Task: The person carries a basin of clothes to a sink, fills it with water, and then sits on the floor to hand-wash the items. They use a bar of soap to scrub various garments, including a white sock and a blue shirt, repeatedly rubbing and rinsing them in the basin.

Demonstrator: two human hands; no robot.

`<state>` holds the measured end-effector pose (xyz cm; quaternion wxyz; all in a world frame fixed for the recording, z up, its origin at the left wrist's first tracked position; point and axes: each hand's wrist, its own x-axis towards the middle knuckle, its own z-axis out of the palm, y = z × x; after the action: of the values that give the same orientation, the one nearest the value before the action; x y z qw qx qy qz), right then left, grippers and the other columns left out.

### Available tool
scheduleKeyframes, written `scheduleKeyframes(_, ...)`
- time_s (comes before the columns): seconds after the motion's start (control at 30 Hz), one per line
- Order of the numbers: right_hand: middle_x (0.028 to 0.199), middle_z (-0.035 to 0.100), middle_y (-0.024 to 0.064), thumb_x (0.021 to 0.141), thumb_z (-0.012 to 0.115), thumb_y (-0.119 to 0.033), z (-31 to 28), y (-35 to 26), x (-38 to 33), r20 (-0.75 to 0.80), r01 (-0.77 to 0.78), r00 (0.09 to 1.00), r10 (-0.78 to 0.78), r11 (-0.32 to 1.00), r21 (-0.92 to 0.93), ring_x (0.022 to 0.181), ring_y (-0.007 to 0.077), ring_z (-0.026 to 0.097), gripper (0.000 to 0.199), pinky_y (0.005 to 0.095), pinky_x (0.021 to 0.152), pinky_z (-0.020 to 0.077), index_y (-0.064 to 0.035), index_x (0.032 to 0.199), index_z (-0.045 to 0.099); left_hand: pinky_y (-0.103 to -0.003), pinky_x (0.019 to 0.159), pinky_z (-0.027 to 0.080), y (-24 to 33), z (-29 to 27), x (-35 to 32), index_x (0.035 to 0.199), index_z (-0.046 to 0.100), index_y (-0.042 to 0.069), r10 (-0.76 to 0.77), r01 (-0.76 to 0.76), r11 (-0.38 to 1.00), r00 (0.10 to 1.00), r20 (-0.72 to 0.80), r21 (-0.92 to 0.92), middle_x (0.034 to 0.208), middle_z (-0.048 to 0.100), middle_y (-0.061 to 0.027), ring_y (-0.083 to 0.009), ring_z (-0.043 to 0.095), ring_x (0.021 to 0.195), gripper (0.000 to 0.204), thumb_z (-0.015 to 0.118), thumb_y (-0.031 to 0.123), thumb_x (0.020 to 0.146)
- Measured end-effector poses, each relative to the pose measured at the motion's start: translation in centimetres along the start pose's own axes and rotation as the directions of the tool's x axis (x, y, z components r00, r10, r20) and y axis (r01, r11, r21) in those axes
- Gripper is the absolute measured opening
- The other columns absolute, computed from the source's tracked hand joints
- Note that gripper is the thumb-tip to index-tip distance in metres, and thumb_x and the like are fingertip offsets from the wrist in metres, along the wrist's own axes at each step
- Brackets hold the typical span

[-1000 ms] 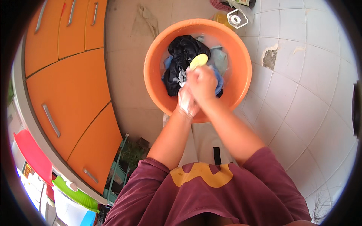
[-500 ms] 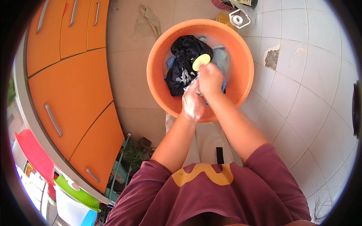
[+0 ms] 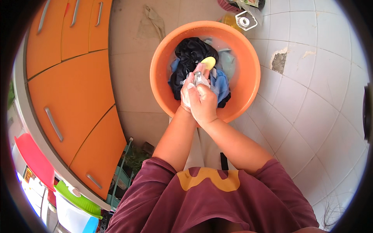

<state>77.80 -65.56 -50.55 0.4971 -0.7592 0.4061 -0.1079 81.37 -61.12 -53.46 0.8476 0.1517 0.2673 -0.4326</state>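
Note:
My two hands meet over an orange plastic basin point(image 3: 157, 83). My left hand point(image 3: 185, 91) is underneath and to the left, its fingers reaching up past a soapy white cloth point(image 3: 199, 79). My right hand point(image 3: 205, 104) closes over that cloth from the right, thumb toward the left hand. Just beyond the fingertips shows a yellow oval piece point(image 3: 209, 62), like a bar of soap; what supports it is partly hidden. Below them, wet black clothing point(image 3: 192, 50), a blue garment point(image 3: 220, 85) and pale green cloth point(image 3: 226, 62) lie in cloudy water.
Orange cabinets point(image 3: 74, 105) stand along the left. A white tiled wall point(image 3: 299, 85) with a chipped patch runs along the right. Past the basin are a jug of yellow liquid point(image 3: 231, 20) and a cloth point(image 3: 154, 21) on the floor. A green rack point(image 3: 123, 176) stands lower left.
My right hand has shifted down and left, off the yellow oval piece, onto the white cloth against my left hand. More of the blue garment shows now.

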Motion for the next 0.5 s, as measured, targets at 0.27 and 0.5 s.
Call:
scheduleKeyframes(0.27, 0.070, 0.062, 0.0197, 0.087, 0.056, -0.028, 0.3, 2.7, 2.3, -0.038, -0.095, 0.995, 0.091, 0.991, -0.095, 0.066, 0.0360, 0.061, 0.031, 0.0436, 0.065, 0.0461, -0.0017, 0.073, 0.061, -0.035, 0.106, 0.033, -1.2, 0.0, 0.2, 0.135, 0.042, 0.000, 0.079, -0.065, 0.923, 0.997, -0.021, 0.379, 0.137, 0.047, -0.0157, -0.0227, 0.044, 0.127, 0.052, 0.035, 0.035, 0.098)
scheduleKeyframes(0.5, 0.068, 0.063, 0.0185, 0.088, 0.054, -0.035, -0.3, 3.7, 5.9, -0.031, -0.305, 0.952, 0.304, 0.951, -0.052, 0.075, 0.0364, 0.064, 0.036, 0.0452, 0.075, 0.0463, -0.0029, 0.074, 0.063, -0.037, 0.096, 0.042, -3.0, 1.4, -1.4, 0.124, 0.052, 0.006, -0.072, 0.133, 0.972, 0.952, -0.296, 0.191, 0.122, 0.057, -0.0053, -0.0202, 0.056, 0.108, 0.036, 0.035, 0.028, 0.100)
